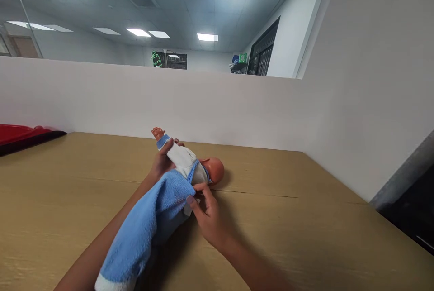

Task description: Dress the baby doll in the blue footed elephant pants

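A baby doll (213, 169) lies on its side on the wooden table (288, 218), head to the right, one arm raised. It wears a white top with blue trim (183, 159). A blue fleece garment (142, 232) covers its lower body and drapes toward me over my left forearm. My left hand (160, 162) is closed around the doll's raised white sleeve. My right hand (206, 214) pinches the edge of the blue garment at the doll's chest.
A white partition wall (101, 101) runs along the far edge of the table and a taller one on the right. A red and black object (20, 136) lies at the far left. Beyond are ceiling lights and a dark doorway.
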`<control>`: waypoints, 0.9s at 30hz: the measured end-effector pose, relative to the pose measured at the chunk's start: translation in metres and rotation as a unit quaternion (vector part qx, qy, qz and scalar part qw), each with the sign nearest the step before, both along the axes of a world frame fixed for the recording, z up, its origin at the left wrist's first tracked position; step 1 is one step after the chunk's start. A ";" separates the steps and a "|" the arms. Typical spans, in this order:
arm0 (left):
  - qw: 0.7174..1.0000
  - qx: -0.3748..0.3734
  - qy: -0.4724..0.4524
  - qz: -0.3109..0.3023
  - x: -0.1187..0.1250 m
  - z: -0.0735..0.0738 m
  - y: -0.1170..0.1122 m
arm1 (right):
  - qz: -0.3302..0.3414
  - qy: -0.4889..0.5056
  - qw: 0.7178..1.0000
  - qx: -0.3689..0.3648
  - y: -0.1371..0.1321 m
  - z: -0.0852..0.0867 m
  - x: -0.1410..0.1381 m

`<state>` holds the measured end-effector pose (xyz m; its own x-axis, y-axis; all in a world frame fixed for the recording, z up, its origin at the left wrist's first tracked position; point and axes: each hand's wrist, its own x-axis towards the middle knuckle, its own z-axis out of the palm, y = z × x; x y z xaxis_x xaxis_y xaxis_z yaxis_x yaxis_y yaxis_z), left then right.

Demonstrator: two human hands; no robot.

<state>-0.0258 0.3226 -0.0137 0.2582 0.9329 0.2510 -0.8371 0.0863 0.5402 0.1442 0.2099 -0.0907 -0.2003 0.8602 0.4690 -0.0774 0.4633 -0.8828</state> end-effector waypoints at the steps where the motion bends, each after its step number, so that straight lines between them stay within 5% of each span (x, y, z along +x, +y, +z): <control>1: 1.000 -0.002 -0.005 0.004 -0.003 -0.001 0.003 | 0.005 0.011 1.000 -0.010 0.002 -0.002 -0.002; 9: 0.999 -0.025 -0.003 0.024 -0.011 -0.008 0.014 | -0.093 -0.100 0.988 0.069 -0.020 0.002 -0.001; 16: 0.997 -0.035 0.011 0.071 -0.018 -0.020 0.025 | -0.148 -0.116 0.982 0.022 -0.032 -0.025 -0.013; 27: 0.995 -0.047 0.009 0.090 -0.022 -0.027 0.031 | 0.006 0.043 0.999 -0.024 -0.016 -0.023 -0.010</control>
